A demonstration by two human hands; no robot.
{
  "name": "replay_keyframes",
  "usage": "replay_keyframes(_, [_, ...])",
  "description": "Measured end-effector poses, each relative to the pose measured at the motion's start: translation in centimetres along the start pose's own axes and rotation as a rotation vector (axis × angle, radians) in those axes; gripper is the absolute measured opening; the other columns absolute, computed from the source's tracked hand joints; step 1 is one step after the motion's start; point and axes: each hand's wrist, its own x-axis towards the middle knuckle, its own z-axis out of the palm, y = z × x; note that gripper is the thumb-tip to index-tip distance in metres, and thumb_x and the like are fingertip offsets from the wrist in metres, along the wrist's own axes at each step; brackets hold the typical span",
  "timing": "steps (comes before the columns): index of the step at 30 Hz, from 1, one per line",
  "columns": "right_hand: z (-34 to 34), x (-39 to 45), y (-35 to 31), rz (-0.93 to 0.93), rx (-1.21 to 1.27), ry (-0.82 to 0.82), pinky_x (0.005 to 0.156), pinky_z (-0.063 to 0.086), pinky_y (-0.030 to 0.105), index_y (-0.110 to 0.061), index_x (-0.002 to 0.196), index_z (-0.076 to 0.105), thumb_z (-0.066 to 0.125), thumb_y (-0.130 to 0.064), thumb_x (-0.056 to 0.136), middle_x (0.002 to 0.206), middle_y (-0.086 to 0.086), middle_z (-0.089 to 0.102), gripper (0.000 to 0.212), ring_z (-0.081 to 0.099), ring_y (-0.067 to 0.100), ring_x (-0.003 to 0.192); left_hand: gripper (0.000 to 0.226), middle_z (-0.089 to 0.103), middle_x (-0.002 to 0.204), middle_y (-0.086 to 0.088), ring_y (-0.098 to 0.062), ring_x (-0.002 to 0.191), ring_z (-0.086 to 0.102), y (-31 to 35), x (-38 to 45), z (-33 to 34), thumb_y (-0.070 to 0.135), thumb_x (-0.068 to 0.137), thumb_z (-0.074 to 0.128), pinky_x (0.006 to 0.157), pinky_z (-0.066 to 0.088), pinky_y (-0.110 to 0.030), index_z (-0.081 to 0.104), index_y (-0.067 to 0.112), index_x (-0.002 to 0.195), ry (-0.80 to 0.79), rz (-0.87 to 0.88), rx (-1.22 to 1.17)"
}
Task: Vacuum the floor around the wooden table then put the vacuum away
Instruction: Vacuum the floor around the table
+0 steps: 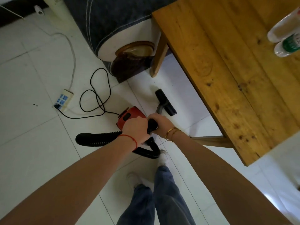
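White tile floor (pixel 40 143) | red vacuum (pixel 129 116), black hose (pixel 97 138), nozzle (pixel 165 102) down

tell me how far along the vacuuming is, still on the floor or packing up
Still vacuuming. Both hands, left hand and right hand, grip the wand handle, and the floor nozzle sits on the tiles beside the wooden table. The cord runs to the power strip. How much floor is done cannot be told. Putting the red vacuum away is left.
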Motion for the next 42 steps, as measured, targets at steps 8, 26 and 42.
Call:
replay_keyframes(8, [-4.9, 1.3, 5.9, 0.060, 0.031, 0.050, 0.087, 0.049, 0.034, -0.010, 0.098, 0.059, 0.074, -0.006, 0.073, 0.103, 0.007, 0.062, 0.029, 0.057, 0.023, 0.095, 0.016, 0.057, 0.082, 0.001, -0.014, 0.073, 0.061, 5.4, 5.8, -1.9, 0.026, 0.088, 0.061, 0.069, 0.053, -0.026, 0.058, 0.015, 0.100, 0.009, 0.082, 0.043])
replay_keyframes(26, [1.2, -2.8, -0.4, 0.144, 0.106, 0.098, 0.086, 0.049, 0.035, -0.016, 0.098, 0.059, 0.067, -0.008, 0.078, 0.100, 0.006, 0.063, 0.023, 0.058, 0.024, 0.093, 0.023, 0.056, 0.083, 0.000, -0.016, 0.070, 0.058, 0.8, 0.0, -0.4, 0.025, 0.083, 0.064, 0.059, 0.045, -0.026, 0.059, 0.015, 0.103, -0.057, 0.195, 0.193])
replay_keyframes(42, [11.5, -12.2, -3.4, 0.322, 0.301, 0.264, 0.092, 0.046, 0.034, -0.016, 0.109, 0.059, 0.071, -0.014, 0.074, 0.110, 0.007, 0.061, 0.037, 0.057, 0.025, 0.100, 0.030, 0.065, 0.098, -0.004, -0.022, 0.085, 0.066, -0.3, -8.4, 5.1, 0.031, 0.083, 0.063, 0.061, 0.044, -0.029, 0.061, 0.015, 0.109, -0.067, 0.445, 0.505])
